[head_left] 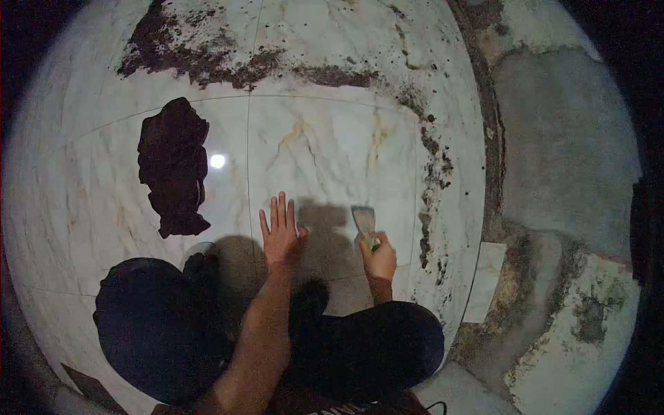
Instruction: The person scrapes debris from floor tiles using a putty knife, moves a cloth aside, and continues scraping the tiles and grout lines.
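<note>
My right hand [380, 260] is wrapped round the handle of a putty knife [364, 220], whose flat metal blade points away from me over the marble-look tile floor [332, 152]. Part of a greenish handle shows between the fingers. To its left, my left hand [281, 232] is stretched out with fingers apart, palm down on or just over the tile; contact is hard to make out. Nothing is in that hand. A dark crumpled cloth [174, 166] lies on the tiles farther to the left.
Dark dirt [242, 69] is spread across the tiles ahead, and a line of dark crumbs [432, 159] runs down the right side. Beyond the tile edge lies rough grey concrete [560, 145] with a loose tile piece [484, 280]. My bent knees [155, 325] flank my arms.
</note>
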